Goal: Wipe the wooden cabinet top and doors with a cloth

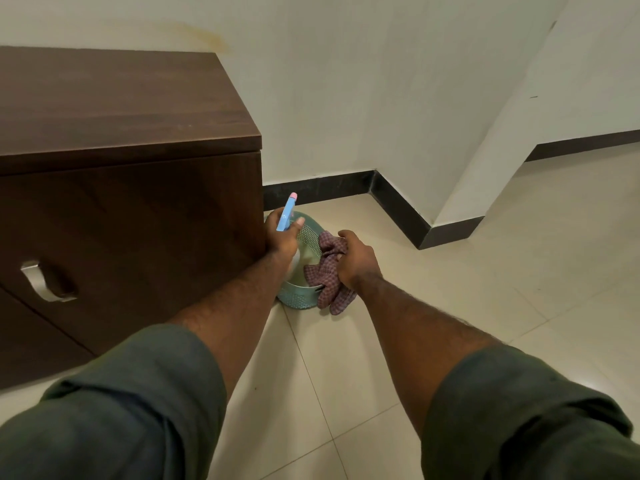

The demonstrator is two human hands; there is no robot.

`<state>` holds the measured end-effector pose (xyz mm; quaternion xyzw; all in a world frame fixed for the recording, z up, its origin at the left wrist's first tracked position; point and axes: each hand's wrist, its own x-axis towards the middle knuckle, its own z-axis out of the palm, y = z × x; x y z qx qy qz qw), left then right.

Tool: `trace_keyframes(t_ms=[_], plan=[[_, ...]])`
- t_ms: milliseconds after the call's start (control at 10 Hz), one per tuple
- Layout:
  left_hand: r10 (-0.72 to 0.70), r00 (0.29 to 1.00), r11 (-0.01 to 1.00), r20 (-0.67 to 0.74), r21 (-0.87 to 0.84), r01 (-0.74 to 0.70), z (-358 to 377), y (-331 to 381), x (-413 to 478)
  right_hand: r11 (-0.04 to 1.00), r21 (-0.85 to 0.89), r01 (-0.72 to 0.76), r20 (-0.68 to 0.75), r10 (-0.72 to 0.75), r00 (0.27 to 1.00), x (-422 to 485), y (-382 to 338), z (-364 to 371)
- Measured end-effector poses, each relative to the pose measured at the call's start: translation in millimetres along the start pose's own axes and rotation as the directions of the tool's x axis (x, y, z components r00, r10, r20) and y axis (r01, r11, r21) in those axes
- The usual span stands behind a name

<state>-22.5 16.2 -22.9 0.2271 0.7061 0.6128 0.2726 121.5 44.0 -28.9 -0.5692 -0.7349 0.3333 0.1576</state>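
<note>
No legible txt or labels anywhere.

Matt dark wood cabinet [121, 109], checked woven cloth [327, 275], glossy floor tiles [485, 271]

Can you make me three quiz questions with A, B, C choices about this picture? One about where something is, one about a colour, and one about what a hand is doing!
1. Where is the basket?
A. on the cabinet top
B. on the floor beside the cabinet
C. on a chair

2. What colour is the spray bottle top?
A. blue with a pink tip
B. all black
C. yellow

3. What is the right hand doing?
A. hanging empty
B. pulling the handle
C. gripping the checked cloth

Answers: B, it stands on tiles by the cabinet's corner; A, as the nozzle shows; C, fingers are closed round the fabric.
</note>
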Motion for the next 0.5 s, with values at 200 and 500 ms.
trace_keyframes(t_ms=[200,500], plan=[[-0.224,0.975,0.973,-0.004,0.051,0.224,0.8,-0.5,-13.5,0.988,-0.154,0.01,0.016,-0.007,1.0,7.3,-2.3,-1.2],[-0.399,0.904,0.888,0.15,0.308,0.341,6.2,2.9,-47.6,0.93,-0.367,0.035,-0.062,-0.062,0.996,7.9,-12.5,7.7]])
